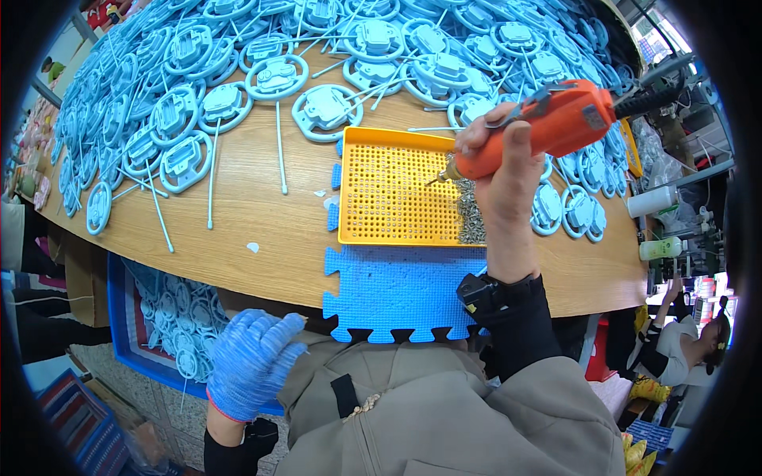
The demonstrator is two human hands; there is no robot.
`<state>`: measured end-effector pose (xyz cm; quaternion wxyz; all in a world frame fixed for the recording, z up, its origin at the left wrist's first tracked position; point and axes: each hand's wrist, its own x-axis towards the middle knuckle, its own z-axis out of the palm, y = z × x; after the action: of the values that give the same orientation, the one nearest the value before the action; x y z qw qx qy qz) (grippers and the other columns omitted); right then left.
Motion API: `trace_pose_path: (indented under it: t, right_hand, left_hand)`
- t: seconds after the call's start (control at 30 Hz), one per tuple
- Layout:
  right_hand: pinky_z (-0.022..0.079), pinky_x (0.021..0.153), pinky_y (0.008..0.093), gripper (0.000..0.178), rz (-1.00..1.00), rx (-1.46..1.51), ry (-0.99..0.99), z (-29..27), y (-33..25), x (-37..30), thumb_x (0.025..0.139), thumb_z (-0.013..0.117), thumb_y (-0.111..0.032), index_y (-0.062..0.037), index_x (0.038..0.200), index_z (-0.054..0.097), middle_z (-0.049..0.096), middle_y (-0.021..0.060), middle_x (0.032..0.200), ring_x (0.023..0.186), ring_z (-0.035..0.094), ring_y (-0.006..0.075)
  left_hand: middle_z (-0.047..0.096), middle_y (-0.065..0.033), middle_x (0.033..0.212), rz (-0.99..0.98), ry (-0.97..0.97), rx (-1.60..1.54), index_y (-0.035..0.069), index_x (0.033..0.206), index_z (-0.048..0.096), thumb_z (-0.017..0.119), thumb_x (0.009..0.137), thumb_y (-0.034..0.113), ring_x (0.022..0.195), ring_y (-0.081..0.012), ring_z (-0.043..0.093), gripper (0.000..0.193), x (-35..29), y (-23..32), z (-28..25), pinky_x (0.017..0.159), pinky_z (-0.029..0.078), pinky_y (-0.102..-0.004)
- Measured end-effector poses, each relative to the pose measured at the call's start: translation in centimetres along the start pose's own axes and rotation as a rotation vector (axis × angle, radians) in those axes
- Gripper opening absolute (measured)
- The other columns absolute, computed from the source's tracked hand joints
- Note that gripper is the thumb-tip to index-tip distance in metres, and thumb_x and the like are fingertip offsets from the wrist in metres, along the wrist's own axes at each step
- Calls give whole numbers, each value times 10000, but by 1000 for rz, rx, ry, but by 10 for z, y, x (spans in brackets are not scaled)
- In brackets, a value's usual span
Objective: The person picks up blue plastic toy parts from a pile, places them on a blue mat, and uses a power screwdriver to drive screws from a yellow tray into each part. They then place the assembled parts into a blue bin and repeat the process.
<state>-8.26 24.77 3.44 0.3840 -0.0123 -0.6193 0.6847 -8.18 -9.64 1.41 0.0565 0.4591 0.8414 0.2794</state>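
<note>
The orange electric screwdriver [548, 127] sits in the right hand [502, 170], fingers [484, 131] wrapped tight around its body, its bit tilted down to the left over the yellow perforated tray [389, 190]. A heap of small metal screws [470, 214] lies at the tray's right edge, just under the tip; whether the bit touches them is hard to tell. The tray rests on the wooden table [254, 214], with a blue foam puzzle mat [397, 289] just in front of it. The left hand [252, 358], in a blue knit glove, hangs below the table edge with fingers loosely curled, holding nothing. Light-blue plastic toy steering wheels [325, 111] and thin plastic rods [281, 151] cover the far table.
</note>
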Motion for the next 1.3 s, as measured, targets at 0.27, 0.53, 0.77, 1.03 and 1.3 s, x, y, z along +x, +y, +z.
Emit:
trace_pose_path:
  t: [0.27,0.53,0.77,1.03,1.3]
  right_hand:
    - [386,636,295,575,4,222,-24,-7,-34,-5,782,598,-659,-106,933,545,508,5,712,634,465,129]
    - [428,659,342,612,1,313,-4,-12,-46,-13,775,583,-681,-92,921,510,518,33,682,607,493,157]
    - [446,657,349,611,-18,285,15,-34,-44,-15,763,641,-644,-78,950,507,532,48,701,626,513,163]
    - [452,654,351,599,-38,297,-8,-45,-41,-15,772,672,-599,-62,970,495,545,67,712,628,523,167]
    - [439,607,309,622,-50,216,52,-45,-42,-13,768,589,-680,-89,941,501,504,12,695,603,494,133]
  left_hand:
    - [586,-54,823,182,218,-23,106,1023,641,724,739,177,770,-257,570,304,74,31,8,697,461,-364]
    - [611,-82,889,333,308,-23,92,969,660,727,710,180,882,-288,574,282,185,44,58,836,399,-414]
    - [617,-53,800,358,130,-13,112,798,692,721,711,166,849,-261,574,106,205,51,75,813,382,-406]
    - [618,-43,805,411,162,-1,120,794,690,725,711,177,845,-249,575,106,212,55,83,818,383,-395]
    - [621,-42,836,356,61,71,179,847,723,671,765,333,864,-251,565,182,216,46,88,777,383,-442]
